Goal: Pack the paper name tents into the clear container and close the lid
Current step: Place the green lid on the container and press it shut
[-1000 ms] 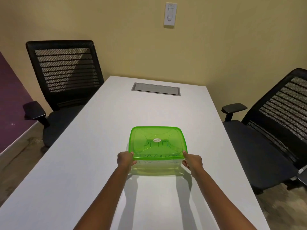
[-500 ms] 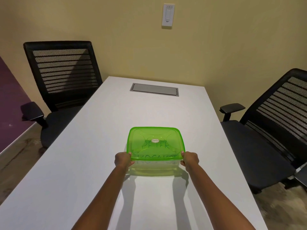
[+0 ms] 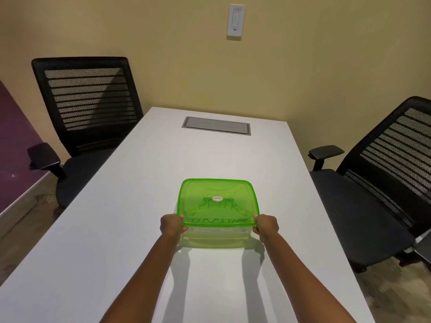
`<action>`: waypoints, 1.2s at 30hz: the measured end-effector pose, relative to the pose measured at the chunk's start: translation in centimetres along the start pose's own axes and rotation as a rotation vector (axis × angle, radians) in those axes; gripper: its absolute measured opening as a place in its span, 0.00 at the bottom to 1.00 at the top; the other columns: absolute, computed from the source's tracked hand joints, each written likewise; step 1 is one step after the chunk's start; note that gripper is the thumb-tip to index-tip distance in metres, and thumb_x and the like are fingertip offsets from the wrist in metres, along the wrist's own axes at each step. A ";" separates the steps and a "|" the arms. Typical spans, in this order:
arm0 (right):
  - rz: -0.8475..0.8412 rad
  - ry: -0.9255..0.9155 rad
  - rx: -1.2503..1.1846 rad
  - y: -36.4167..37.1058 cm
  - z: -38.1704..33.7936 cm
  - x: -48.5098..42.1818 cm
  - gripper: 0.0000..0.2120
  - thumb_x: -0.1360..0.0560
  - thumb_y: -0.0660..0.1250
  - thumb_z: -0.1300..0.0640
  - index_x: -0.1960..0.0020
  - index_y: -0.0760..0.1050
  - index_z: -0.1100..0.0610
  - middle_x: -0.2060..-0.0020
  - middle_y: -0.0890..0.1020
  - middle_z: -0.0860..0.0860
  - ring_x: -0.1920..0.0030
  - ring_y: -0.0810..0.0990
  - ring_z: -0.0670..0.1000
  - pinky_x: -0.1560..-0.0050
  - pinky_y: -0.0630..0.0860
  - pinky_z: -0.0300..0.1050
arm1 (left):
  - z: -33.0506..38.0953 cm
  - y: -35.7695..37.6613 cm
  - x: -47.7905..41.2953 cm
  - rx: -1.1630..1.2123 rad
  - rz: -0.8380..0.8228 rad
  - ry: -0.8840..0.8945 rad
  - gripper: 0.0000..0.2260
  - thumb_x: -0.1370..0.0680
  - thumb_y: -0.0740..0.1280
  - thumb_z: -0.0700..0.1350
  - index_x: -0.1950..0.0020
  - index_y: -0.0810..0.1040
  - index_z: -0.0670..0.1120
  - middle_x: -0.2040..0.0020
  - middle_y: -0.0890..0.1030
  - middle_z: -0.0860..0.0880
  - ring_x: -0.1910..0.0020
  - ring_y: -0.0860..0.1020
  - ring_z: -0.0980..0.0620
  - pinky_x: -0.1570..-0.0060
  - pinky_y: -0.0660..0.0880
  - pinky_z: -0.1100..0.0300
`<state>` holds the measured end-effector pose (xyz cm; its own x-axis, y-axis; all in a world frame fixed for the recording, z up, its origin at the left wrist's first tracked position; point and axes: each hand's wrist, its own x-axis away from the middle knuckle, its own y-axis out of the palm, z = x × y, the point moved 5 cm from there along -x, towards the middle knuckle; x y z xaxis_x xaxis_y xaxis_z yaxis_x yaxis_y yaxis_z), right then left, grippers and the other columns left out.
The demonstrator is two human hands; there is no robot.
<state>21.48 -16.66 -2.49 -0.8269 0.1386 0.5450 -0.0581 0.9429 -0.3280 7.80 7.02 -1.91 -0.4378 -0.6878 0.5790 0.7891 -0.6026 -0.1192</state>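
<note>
A clear container [image 3: 217,236] with a translucent green lid [image 3: 218,201] sits on the white table [image 3: 112,229] in front of me. Through the lid I read handwritten letters on paper name tents [image 3: 219,206] inside. My left hand [image 3: 172,226] grips the container's near left corner at the lid rim. My right hand [image 3: 265,226] grips the near right corner the same way. The lid lies flat on the container.
A black mesh office chair [image 3: 91,108] stands at the table's left and another chair [image 3: 382,183] at the right. A grey cable hatch [image 3: 216,125] is set in the table's far end. A wall switch [image 3: 235,21] hangs above.
Both hands stay at the container's near corners. The container and the hands sit slightly nearer to me than a second ago; the view has shifted a little.
</note>
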 end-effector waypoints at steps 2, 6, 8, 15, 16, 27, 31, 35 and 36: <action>-0.006 -0.012 0.028 0.1 0.2 -0.1 0.15 0.26 0.66 0.62 0.46 0.76 0.73 0.65 0.74 0.59 0.58 0.74 0.58 0.69 0.67 0.42 | -0.2 0.2 -0.3 0.042 -0.009 -0.005 0.13 0.22 0.61 0.31 0.38 0.71 0.27 0.36 0.74 0.30 0.55 0.75 0.41 0.88 0.70 0.70; -0.032 -0.048 0.076 -0.2 -0.4 0.3 0.11 0.26 0.64 0.62 0.51 0.76 0.71 0.61 0.75 0.61 0.62 0.76 0.58 0.65 0.74 0.47 | 0.5 0.1 -0.4 -0.013 -0.061 -0.022 0.13 0.22 0.60 0.31 0.38 0.71 0.29 0.48 0.78 0.32 0.54 0.79 0.36 0.73 0.80 0.66; -0.084 -0.051 0.092 -0.4 -0.6 0.4 0.09 0.26 0.63 0.62 0.60 0.73 0.68 0.67 0.74 0.59 0.68 0.74 0.56 0.64 0.76 0.49 | 0.8 -0.3 -0.4 -0.020 -0.069 -0.053 0.08 0.23 0.62 0.32 0.44 0.72 0.33 0.63 0.73 0.40 0.68 0.73 0.44 0.84 0.75 0.67; -0.231 -0.086 0.117 -0.4 -1.8 -1.4 0.09 0.25 0.64 0.57 0.64 0.71 0.57 0.54 0.75 0.58 0.55 0.74 0.56 0.57 0.70 0.47 | 1.9 0.0 -1.9 -0.056 -0.138 -0.094 0.11 0.24 0.59 0.34 0.66 0.67 0.41 0.67 0.70 0.44 0.70 0.69 0.49 0.70 0.66 0.61; -0.232 -0.099 0.110 -0.2 -2.3 -1.9 0.11 0.25 0.64 0.57 0.66 0.70 0.56 0.55 0.75 0.58 0.54 0.73 0.56 0.57 0.70 0.47 | 2.3 0.2 -2.4 -0.034 -0.126 -0.079 0.11 0.24 0.59 0.34 0.67 0.68 0.41 0.67 0.70 0.43 0.70 0.70 0.48 0.70 0.66 0.61; -0.189 -0.265 0.225 3.9 -7.6 -8.2 0.25 0.23 0.60 0.51 0.46 0.73 0.76 0.62 0.73 0.58 0.59 0.71 0.54 0.56 0.66 0.45 | 6.8 3.2 -9.7 -0.117 -0.068 0.036 0.06 0.25 0.67 0.37 0.51 0.79 0.36 0.53 0.75 0.40 0.53 0.72 0.45 0.53 0.67 0.55; -0.183 -0.239 0.200 4.6 -8.0 -10.3 0.25 0.25 0.64 0.51 0.52 0.73 0.78 0.71 0.67 0.54 0.68 0.65 0.51 0.62 0.62 0.44 | 7.8 4.1 -11.3 -0.160 -0.061 0.064 0.13 0.25 0.69 0.40 0.47 0.77 0.32 0.51 0.77 0.39 0.50 0.75 0.44 0.49 0.71 0.53; -0.182 -0.169 0.231 4.6 -8.2 -11.4 0.18 0.26 0.67 0.52 0.70 0.69 0.60 0.73 0.69 0.53 0.69 0.67 0.52 0.57 0.65 0.47 | 7.8 4.6 -11.9 -0.180 -0.077 0.056 0.12 0.25 0.68 0.41 0.66 0.72 0.39 0.56 0.76 0.40 0.53 0.73 0.46 0.53 0.68 0.56; -0.179 -0.166 0.240 4.7 -8.3 -11.6 0.19 0.26 0.67 0.52 0.71 0.67 0.59 0.72 0.70 0.53 0.67 0.70 0.53 0.57 0.66 0.47 | 7.8 4.6 -12.1 -0.181 -0.075 0.063 0.11 0.24 0.68 0.40 0.65 0.73 0.37 0.56 0.75 0.40 0.53 0.73 0.46 0.53 0.68 0.56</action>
<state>35.45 -11.35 -3.99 -0.8704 -0.0921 0.4836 -0.3239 0.8470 -0.4216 20.10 15.74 -3.17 -0.5227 -0.6590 0.5408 0.6656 -0.7118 -0.2241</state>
